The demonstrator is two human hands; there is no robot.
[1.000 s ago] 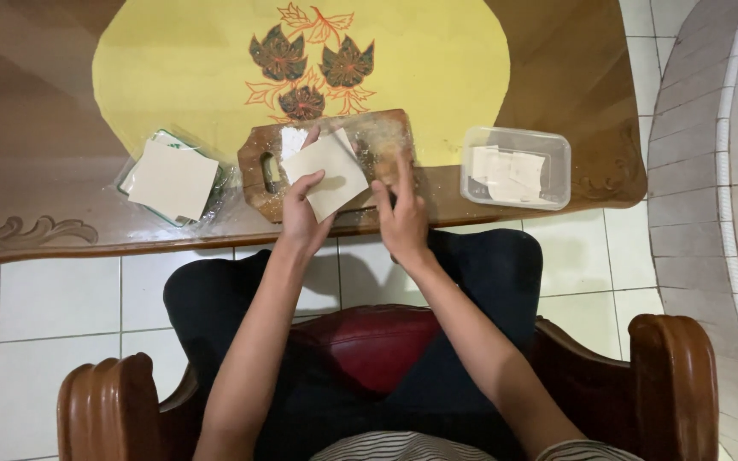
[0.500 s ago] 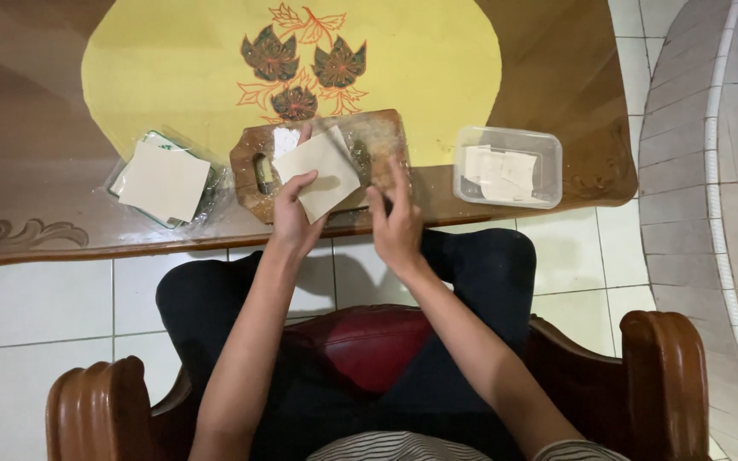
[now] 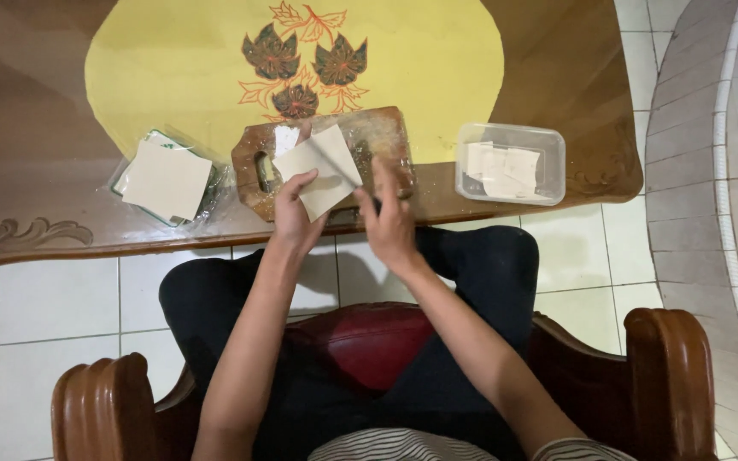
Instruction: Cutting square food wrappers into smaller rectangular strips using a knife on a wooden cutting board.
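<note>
— Why is that pale square sheet (image 3: 322, 171) held up off the wooden board (image 3: 386, 141) like that?

— It looks to me as though lifting it lets it be cut cleanly. The left hand (image 3: 294, 213) pinches the sheet's near corner, fingers closed on it, so it hangs tilted just above the board. The right hand (image 3: 389, 220) is curled around something slim that runs across the sheet, a knife (image 3: 345, 166) I'd judge, though the blade is too thin to be sure.

— What else sits by the board?

— To its left, a stack of the same pale squares (image 3: 166, 179) lying on a clear wrapper. To its right, a clear plastic tub (image 3: 511, 162) with pale pieces inside. Beyond the board, a yellow mat (image 3: 437, 60) with a leaf pattern.

— Anything in the way?

— Not much; both stand apart from the board, and only the table edge (image 3: 87, 243) lies between the board and the person's lap.
</note>
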